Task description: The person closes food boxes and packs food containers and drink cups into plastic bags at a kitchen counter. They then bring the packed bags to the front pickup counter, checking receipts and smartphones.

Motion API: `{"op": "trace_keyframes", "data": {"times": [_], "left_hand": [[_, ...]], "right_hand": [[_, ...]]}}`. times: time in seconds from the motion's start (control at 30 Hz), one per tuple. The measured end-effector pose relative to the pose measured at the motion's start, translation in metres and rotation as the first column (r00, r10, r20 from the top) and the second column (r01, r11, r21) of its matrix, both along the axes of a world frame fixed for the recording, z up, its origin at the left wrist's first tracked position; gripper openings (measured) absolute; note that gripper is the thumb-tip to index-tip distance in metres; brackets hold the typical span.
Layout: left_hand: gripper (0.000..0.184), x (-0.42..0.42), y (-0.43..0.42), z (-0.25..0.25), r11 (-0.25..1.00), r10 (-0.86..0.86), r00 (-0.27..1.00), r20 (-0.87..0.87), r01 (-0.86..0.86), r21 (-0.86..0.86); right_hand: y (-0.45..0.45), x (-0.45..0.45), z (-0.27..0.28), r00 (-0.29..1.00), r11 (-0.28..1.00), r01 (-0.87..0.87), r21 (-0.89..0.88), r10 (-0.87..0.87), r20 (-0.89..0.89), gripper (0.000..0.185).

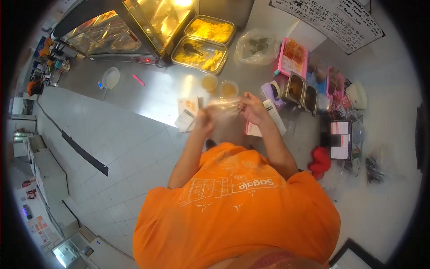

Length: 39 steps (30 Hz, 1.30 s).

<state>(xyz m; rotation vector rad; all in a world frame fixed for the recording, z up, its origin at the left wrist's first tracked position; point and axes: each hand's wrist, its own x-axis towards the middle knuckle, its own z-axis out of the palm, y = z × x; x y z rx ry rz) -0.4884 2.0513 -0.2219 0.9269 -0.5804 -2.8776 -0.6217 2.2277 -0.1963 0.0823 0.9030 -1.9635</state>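
A clear plastic bag (224,107) is stretched between my two hands over the counter's front edge. My left hand (204,120) is closed on its left side, and my right hand (253,109) pinches its upper right edge. Just beyond the bag stand two small cups, one (209,82) on the left and one (229,88) on the right, both with yellowish contents. Beside my left hand lies a white box with orange print (188,107). A white and red paper (274,117) rests partly behind my right forearm.
Two metal trays of yellow food (209,30) (198,54) sit at the back, beside a lit display case (152,27). Metal containers (295,86), a pink-rimmed tray (292,58) and a tablet (341,140) are on the right. A white bowl (111,78) and pink marker (139,80) lie left.
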Motion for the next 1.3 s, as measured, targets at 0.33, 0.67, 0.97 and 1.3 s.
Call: {"op": "trace_keyframes", "data": {"times": [0.33,0.67,0.97,1.3], "left_hand": [[0.013,-0.01,0.013,-0.041,0.996,-0.005,0.979,-0.206,-0.013,-0.085],[0.028,-0.023,0.033,-0.025,0.76,0.238,0.959,0.154,-0.085,-0.645],[0.031,-0.019,0.059,-0.038,0.356,0.188,0.982,-0.021,-0.088,-0.93],[0.031,-0.016,0.049,-0.062,0.75,0.211,0.954,0.211,-0.02,-0.661]], "right_hand": [[-0.018,0.002,-0.003,0.448,0.783,0.335,0.524,0.357,-0.82,0.039],[-0.011,0.005,-0.037,0.258,0.765,0.434,0.476,0.401,-0.879,0.03],[-0.021,0.024,0.018,0.016,0.683,0.69,0.238,0.315,-0.949,0.039],[-0.014,0.041,-0.014,-0.381,0.797,0.469,0.38,0.571,-0.727,0.022]]}}
